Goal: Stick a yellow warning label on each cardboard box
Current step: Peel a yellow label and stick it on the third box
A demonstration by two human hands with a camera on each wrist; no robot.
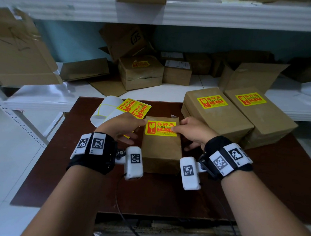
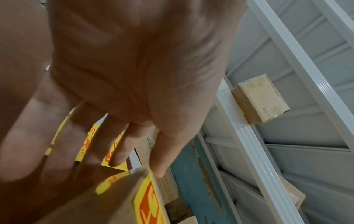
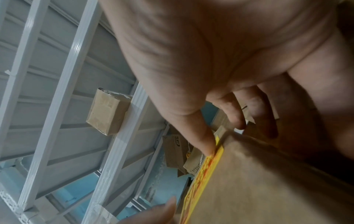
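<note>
A: How are the hands sitting right now?

B: Both are reaching forward over the dark brown wooden counter (image 1: 165,194), one on each side of the plain brown cardboard box (image 1: 161,150) lying lengthwise in the middle. The left hand (image 1: 122,126) is lying with fingers straight and loosely spread; its index fingertip is touching the left edge of the yellow rectangular warning label with red print (image 1: 160,128), at the box's far left corner.

A: And the other one?

B: The right hand (image 1: 195,132) is pressing the label's right edge with its thumb, while the other fingers are curling down along the box's right side. Neither hand is pinching anything; they are flattening the label onto the far half of the box top.

A: How is the label lining up with the edges?

B: It is spanning nearly the full width of the box, both short edges running close to the box's long edges.

A: What room is lying around the box?

B: To the right, two larger brown cardboard boxes (image 1: 223,116), each already wearing a yellow label, are sitting side by side near the right hand but apart from it. To the far left, a curled white backing sheet carrying spare yellow labels (image 1: 126,107) is lying just beyond the left hand. Bare counter is showing on the near side, under the wrists.
</note>
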